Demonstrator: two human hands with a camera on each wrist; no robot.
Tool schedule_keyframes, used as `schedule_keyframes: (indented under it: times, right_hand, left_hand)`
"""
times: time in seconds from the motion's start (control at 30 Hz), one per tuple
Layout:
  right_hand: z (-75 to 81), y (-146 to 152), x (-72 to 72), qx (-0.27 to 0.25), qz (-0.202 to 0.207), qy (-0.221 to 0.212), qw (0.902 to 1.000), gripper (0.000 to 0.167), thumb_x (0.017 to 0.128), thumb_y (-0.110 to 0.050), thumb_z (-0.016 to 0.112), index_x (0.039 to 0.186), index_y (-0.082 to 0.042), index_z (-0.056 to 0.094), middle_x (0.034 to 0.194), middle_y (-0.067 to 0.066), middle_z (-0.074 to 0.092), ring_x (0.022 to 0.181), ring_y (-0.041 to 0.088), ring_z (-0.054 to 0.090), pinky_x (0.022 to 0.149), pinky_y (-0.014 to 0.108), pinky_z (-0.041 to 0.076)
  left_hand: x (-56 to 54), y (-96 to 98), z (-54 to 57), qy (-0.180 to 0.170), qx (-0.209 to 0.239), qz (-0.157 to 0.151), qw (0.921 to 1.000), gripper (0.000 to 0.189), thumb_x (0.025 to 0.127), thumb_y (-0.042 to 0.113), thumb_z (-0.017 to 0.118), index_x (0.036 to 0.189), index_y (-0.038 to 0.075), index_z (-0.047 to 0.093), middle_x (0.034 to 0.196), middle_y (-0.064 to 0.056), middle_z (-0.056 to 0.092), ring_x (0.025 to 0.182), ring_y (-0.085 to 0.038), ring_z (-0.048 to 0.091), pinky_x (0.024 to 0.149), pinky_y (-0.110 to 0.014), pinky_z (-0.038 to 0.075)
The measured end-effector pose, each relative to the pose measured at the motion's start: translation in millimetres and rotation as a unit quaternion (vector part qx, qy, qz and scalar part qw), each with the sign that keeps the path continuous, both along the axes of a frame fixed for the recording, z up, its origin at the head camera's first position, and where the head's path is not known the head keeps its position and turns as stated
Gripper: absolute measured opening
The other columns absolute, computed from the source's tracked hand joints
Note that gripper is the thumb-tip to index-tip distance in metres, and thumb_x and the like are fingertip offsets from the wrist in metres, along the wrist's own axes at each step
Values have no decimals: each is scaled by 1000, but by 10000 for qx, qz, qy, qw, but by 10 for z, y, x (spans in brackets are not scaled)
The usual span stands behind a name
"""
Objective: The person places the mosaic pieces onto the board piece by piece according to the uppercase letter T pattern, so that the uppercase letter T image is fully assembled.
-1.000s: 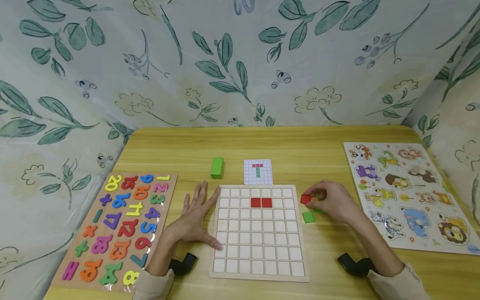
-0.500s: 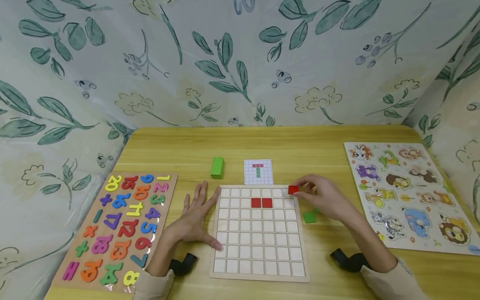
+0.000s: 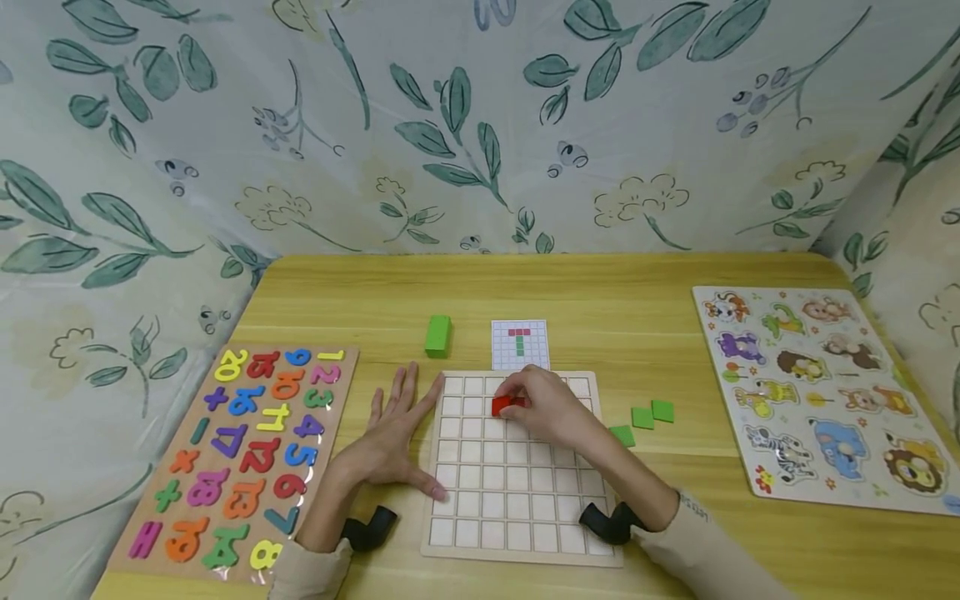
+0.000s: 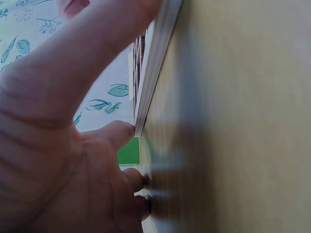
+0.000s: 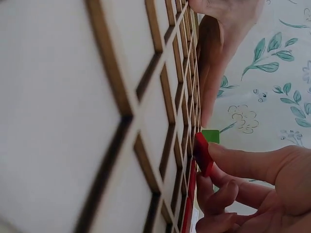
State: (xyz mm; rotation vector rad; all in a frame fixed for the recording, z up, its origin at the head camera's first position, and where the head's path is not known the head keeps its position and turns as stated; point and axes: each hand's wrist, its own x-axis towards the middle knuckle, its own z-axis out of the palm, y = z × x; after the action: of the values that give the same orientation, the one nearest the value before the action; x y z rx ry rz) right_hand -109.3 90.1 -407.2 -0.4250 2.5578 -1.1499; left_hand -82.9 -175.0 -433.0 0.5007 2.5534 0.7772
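My right hand (image 3: 551,408) pinches a red square tile (image 3: 500,407) between thumb and fingers over the second row of a wooden grid board (image 3: 525,557). In the right wrist view the held tile (image 5: 203,154) is tilted at the board's surface. Other red tiles (image 5: 188,213) lie in the grid just beyond it, mostly covered by my hand in the head view. With fingers spread, my left hand (image 3: 382,450) rests at the board's left edge, its thumb on the frame. Several green tiles (image 3: 642,417) lie right of the board.
Behind the board lies a pattern card (image 3: 520,345) printed with a red and green T. A green block (image 3: 438,336) stands left of the card. A number puzzle (image 3: 240,450) is at the left, an animal puzzle (image 3: 817,392) at the right. A patterned cloth (image 3: 480,125) hangs behind the table.
My right hand has carried the red tile from the table right of the board leftward to the second row. The green tiles there are now uncovered. My left hand stays in place.
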Motion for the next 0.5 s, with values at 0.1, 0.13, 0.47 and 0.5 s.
schedule_keyframes:
  times: [0.1, 0.13, 0.47, 0.5]
  right_hand:
    - [-26, -73, 12, 84, -150, 60, 9998, 9, 89, -3, 79, 97, -5, 78, 99, 8, 68, 89, 17, 58, 77, 29, 49]
    - [-34, -87, 13, 93, -178, 106, 9997, 9, 88, -3, 80, 97, -5, 78, 99, 8, 68, 89, 17, 59, 77, 30, 50]
    - [-60, -151, -10, 161, -319, 288, 9989, 11, 85, -4, 83, 95, -8, 81, 94, 4, 68, 83, 15, 57, 72, 29, 47]
    - [-61, -150, -11, 177, -332, 310, 9988, 12, 84, -4, 84, 95, -8, 81, 94, 3, 68, 82, 15, 57, 71, 28, 46]
  left_hand:
    - [-1, 2, 6, -14, 4, 2, 10000, 149, 57, 45, 101, 168, 19, 4, 170, -21, -27, 157, -42, -26, 122, -70, -18]
    - [-1, 3, 8, -17, 7, 4, 10000, 149, 57, 45, 101, 168, 19, 4, 170, -21, -27, 157, -42, -26, 122, -70, -18]
    - [-1, 2, 5, 6, -47, -4, 10000, 150, 57, 46, 101, 168, 19, 4, 169, -21, -27, 157, -42, -26, 123, -69, -18]
    - [-1, 2, 5, 10, -48, -7, 10000, 150, 57, 46, 101, 168, 19, 4, 169, -21, -27, 157, -42, -26, 123, -69, -18]
